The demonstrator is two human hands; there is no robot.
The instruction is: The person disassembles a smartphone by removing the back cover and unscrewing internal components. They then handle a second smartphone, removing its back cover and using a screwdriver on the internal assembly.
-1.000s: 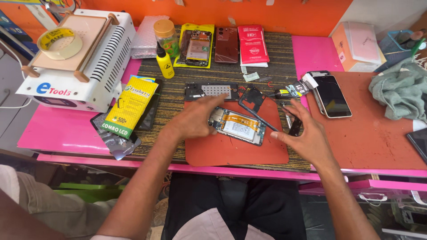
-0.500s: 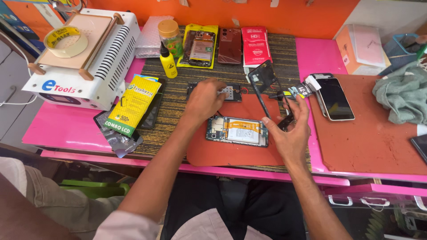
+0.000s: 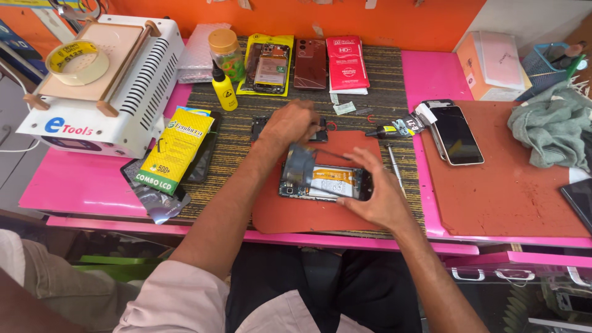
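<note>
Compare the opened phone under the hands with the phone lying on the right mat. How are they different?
The opened phone has its back removed, showing inner parts; the phone on the right mat is closed, showing a dark screen. The opened phone lies sideways, the other nearly lengthwise. The left hand and right hand touch the opened phone; the other lies untouched. Both rest flat on red-brown mats.

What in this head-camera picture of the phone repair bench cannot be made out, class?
- What the left hand pinches: blurred by motion.
- Right end of the opened phone: covered by the right hand.
- Dark device at the right: cut off by the edge.
- Small parts on the striped mat: too small.
</note>
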